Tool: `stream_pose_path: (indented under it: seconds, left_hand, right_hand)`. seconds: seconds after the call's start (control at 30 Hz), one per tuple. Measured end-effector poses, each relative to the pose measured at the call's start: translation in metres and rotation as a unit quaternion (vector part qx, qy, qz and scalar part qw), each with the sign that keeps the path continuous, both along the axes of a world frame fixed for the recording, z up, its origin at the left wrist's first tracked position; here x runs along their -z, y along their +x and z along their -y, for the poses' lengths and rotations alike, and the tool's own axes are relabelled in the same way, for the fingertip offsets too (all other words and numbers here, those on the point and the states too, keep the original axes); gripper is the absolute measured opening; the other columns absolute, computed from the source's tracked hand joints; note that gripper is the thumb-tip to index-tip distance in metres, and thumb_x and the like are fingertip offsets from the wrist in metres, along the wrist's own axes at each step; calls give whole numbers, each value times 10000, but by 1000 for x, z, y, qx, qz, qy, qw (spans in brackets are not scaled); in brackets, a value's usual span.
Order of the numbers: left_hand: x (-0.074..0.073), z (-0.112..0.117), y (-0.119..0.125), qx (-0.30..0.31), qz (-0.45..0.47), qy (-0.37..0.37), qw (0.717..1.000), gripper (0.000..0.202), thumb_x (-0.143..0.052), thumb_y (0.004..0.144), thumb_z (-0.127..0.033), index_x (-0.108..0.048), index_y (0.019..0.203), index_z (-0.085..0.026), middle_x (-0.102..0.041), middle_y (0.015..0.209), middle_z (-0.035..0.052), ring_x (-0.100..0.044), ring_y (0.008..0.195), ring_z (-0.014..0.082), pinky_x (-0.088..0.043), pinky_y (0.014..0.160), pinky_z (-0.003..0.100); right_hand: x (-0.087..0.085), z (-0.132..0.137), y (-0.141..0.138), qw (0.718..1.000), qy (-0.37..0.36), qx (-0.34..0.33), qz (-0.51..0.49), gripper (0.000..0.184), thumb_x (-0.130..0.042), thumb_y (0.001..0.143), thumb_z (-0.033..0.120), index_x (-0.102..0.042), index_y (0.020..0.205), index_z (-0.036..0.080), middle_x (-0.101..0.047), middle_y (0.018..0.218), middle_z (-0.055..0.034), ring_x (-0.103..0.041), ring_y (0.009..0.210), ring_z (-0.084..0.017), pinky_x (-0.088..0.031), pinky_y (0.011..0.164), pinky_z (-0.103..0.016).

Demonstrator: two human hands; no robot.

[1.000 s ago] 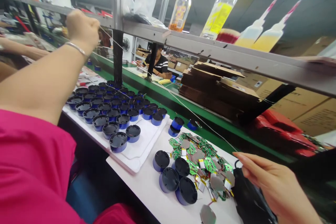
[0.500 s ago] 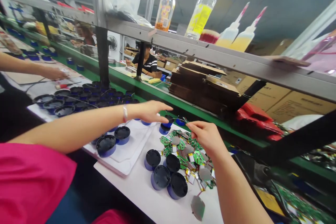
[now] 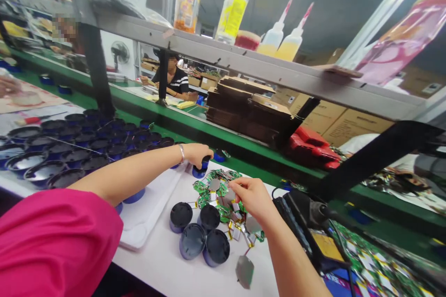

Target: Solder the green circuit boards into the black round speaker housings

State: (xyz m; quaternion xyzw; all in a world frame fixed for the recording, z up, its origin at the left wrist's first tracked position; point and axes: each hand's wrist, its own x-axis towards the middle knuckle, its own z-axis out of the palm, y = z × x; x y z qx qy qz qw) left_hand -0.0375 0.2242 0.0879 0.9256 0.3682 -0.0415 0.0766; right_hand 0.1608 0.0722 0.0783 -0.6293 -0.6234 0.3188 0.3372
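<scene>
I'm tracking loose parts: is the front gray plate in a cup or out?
Out: the gray plate lies on the white table, a visible gap between it and the nearest cup.

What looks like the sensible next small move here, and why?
Probably lifting the dark blue cup with the left hand: its fingers are at that cup, beside the pile of green boards, while the right hand is at the pile. Whether the grip is firm is unclear.
</scene>
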Motion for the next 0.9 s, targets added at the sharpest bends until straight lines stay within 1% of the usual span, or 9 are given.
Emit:
stream_pose_path:
  seconds: [0.17,0.27,0.37,0.43,0.47,0.6,0.7,0.77,0.9]
  left_hand:
    - [5,7,-4,2,4,0,1000,721,-772,662,-276,-571,1355,-243,-617,1277,128,-624,1068,303,-493,892,350]
    - [2,9,-8,0,35,8,999,780,-814,632,-294,-561,1369,-275,-537,1421,132,-519,1234,367,-454,968,427]
    - [-10,9,-16,20,80,8,997,397,-738,739,-272,-713,1135,-274,-611,1362,55,-467,1300,315,-384,1058,402]
    - [-17,9,-21,24,106,-7,994,173,-657,811,-243,-758,952,-227,-720,1154,41,-577,1165,240,-408,1018,319]
    - [-20,9,-23,17,118,-15,993,162,-642,826,-249,-757,933,-209,-740,1083,42,-620,1080,215,-432,972,290]
    - [-16,13,-25,-15,159,-47,986,377,-691,797,-316,-697,1152,-188,-759,1038,36,-679,865,162,-488,774,226]
    - [-16,10,-34,-28,162,-66,984,246,-628,830,-292,-754,1004,-171,-773,868,22,-668,718,131,-477,676,198]
    - [-24,-1,-49,-44,159,-57,985,265,-571,861,-323,-774,914,-161,-766,808,29,-640,640,122,-466,634,201]
    - [-52,-38,-90,-84,126,-5,988,312,-574,831,-358,-788,934,-156,-758,780,39,-618,609,132,-461,641,214]
  right_hand:
    - [6,-5,3,1000,-17,9,-24,267,-592,740,374,-727,692,149,-568,449,2,-427,417,-95,-301,455,-229]
    - [11,-14,4,999,-24,11,-44,246,-607,723,359,-719,674,146,-559,436,3,-412,402,-89,-289,444,-228]
    - [12,-25,7,997,-22,15,-74,244,-637,703,370,-705,653,141,-543,437,11,-350,386,-66,-244,424,-226]
    - [10,-34,8,995,-16,19,-99,265,-658,688,392,-699,655,132,-540,448,11,-344,389,-60,-237,419,-224]
    - [8,-39,7,993,-14,19,-113,277,-671,676,403,-701,670,128,-541,454,10,-348,390,-60,-241,416,-224]
    - [-6,-56,6,987,-6,8,-162,355,-728,621,442,-727,777,124,-562,488,8,-388,405,-68,-290,419,-223]
    - [-15,-65,12,984,2,19,-177,369,-763,589,453,-722,770,135,-566,498,12,-398,413,-66,-303,412,-216]
    - [-17,-68,21,986,-3,35,-166,328,-791,582,425,-707,710,134,-564,489,10,-398,406,-62,-298,396,-211]
    - [-7,-71,29,992,-56,43,-109,292,-815,675,378,-667,643,128,-568,477,3,-427,393,-67,-324,376,-209]
